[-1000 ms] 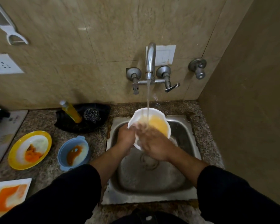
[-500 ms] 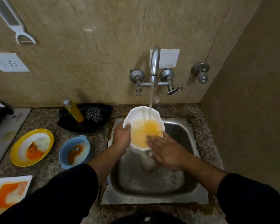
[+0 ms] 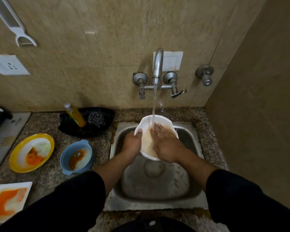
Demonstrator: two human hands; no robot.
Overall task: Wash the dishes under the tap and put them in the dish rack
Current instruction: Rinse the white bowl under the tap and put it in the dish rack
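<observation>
Bowl [image 3: 146, 121] above steel sink [image 3: 157, 190], granite counter [image 3: 99, 144].

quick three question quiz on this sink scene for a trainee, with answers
1. True or false: the left hand grips the rim of the round white bowl.
2. The stream from the curved steel tap lands: A) in the white bowl, at the right hand; B) on the yellow soap bottle; C) straight down the drain.
3. How many soiled dishes stand on the speckled granite counter?
Key: 1 true; 2 A; 3 three: round yellow plate, blue handled bowl, square white plate.
</observation>
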